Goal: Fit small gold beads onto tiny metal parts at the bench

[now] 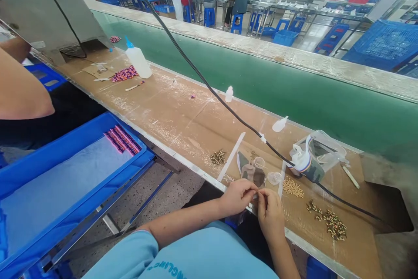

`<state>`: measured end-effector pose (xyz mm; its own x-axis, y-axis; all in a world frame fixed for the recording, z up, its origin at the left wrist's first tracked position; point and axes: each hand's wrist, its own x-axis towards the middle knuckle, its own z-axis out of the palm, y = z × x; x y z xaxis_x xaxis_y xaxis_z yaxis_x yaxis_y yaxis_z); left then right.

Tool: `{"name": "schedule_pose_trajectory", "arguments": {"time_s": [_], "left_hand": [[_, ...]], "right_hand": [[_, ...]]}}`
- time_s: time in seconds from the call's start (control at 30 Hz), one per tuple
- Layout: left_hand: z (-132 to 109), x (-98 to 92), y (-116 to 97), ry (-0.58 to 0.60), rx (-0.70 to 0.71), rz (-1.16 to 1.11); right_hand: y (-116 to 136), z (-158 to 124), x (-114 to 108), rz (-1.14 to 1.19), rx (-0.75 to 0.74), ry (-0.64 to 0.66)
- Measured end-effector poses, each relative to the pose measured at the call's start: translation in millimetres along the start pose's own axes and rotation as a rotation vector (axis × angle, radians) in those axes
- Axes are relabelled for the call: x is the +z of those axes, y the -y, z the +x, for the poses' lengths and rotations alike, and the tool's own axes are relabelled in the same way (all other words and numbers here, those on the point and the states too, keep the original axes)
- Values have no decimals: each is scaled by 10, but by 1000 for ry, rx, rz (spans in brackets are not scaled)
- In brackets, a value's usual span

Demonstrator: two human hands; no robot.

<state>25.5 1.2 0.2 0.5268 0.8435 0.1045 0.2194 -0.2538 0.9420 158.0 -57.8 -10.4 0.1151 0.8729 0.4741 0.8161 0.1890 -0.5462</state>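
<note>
My left hand and my right hand meet at the table's near edge, fingertips pinched together. Whatever lies between them is too small to make out. Just beyond them is a camouflage-patterned piece with a small round clear cup on it. A clear round dish lies beside that. To the right is a pile of small tan pieces, and farther right a heap of dark and gold pieces. A smaller pile of similar ring-like pieces sits to the left.
A black cable hangs across the table. Beyond stand a small white bottle, a tipped white bottle and a clear plastic box. A large bottle is far left. A blue tray and a co-worker's arm are at left.
</note>
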Motion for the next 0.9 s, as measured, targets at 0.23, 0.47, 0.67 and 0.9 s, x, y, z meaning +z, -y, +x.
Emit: {"name": "schedule_pose_trajectory", "arguments": {"time_s": [0.23, 0.47, 0.67, 0.9], "left_hand": [[-3, 4, -13, -16, 8, 6], [20, -30, -74, 6, -54, -31], [-23, -26, -59, -20, -45, -44], [-49, -572, 65, -282, 100, 248]], "right_hand": [[6, -5, 8, -8, 6, -2], [10, 6, 3, 34, 45, -20], [-1, 32, -27, 25, 56, -29], [-42, 32, -37, 18, 80, -12]]}}
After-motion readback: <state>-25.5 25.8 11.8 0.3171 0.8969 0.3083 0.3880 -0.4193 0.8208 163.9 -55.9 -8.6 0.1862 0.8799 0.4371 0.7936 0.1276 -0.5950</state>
